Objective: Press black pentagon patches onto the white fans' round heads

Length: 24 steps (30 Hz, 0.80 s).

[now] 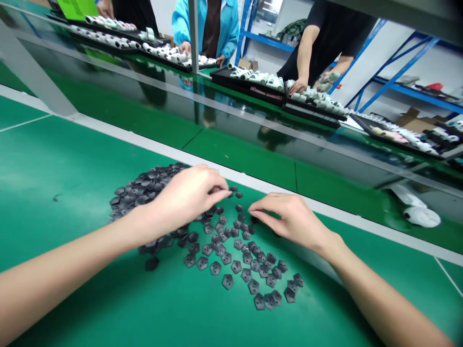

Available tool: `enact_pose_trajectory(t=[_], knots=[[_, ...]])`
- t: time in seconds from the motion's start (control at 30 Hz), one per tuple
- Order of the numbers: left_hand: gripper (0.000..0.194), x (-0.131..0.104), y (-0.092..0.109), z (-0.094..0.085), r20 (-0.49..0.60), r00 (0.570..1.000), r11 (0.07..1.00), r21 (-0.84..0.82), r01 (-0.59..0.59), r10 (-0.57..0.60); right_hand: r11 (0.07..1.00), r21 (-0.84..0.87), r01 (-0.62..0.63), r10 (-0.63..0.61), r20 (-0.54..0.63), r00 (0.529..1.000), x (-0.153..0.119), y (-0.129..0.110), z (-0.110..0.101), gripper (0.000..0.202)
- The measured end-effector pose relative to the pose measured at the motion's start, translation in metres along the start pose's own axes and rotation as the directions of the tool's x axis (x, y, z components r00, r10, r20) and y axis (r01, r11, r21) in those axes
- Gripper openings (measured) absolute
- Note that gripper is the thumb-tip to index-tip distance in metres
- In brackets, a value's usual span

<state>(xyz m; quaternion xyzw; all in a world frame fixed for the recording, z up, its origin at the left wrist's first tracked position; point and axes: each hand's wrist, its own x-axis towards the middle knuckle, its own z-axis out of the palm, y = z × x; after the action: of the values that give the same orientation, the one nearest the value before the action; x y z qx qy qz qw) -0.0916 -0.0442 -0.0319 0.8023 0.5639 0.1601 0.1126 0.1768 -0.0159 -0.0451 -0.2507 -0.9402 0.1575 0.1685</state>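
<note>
A: Where are the hands sitting right now?

B: Both are hovering low over the green table [65,159]. The left hand [188,195] is reaching across the heaped pile of dark pentagon pieces [144,190], its fingertips pinching together at the pile's right edge. The right hand [289,219] is lying flatter, fingers stretching leftward toward the loose pieces.

A: And the grip on each?

B: The left grip is looking narrow, thumb and forefinger closing on something small. I cannot tell whether a piece is actually between them. The right grip is also narrow, fingertips pressing down at one dark piece [254,220] on the table; whether it is holding it is unclear.

A: Which way are the pieces lying from the hands?

B: The heap is sitting under and left of the left hand. The spread-out pieces [249,270] are trailing toward the viewer and to the right, between the two wrists. They are flat, with no real long axis.

A: Anything hidden?

B: The left palm is covering part of the heap. Across the table, other people's hands [298,86] are working at black trays of white parts [260,79]; their upper bodies are cut off.
</note>
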Motion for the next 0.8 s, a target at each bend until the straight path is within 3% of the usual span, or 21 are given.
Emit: enact_pose_trajectory(t=[0.13,0.33,0.6,0.8], knots=[[0.013,-0.029,-0.021,-0.015,0.057,0.998,0.998,0.057,0.027,-0.03,0.998,0.038,0.052,-0.053,0.018,0.998,0.02,-0.011,0.008,0.011],[0.012,-0.065,-0.033,0.005,0.04,0.992,0.99,0.062,-0.124,0.122,0.987,-0.059,0.148,-0.138,0.139,0.981,0.058,-0.023,0.026,0.016],[0.01,-0.068,-0.028,0.015,0.032,0.964,0.957,0.117,-0.266,0.264,0.974,-0.089,0.208,-0.188,0.194,0.963,0.072,-0.021,0.039,0.017],[0.015,-0.063,-0.026,0.02,0.011,0.945,0.93,0.171,-0.325,0.328,0.985,0.044,0.165,-0.17,0.137,0.976,0.069,-0.018,0.031,0.014]])
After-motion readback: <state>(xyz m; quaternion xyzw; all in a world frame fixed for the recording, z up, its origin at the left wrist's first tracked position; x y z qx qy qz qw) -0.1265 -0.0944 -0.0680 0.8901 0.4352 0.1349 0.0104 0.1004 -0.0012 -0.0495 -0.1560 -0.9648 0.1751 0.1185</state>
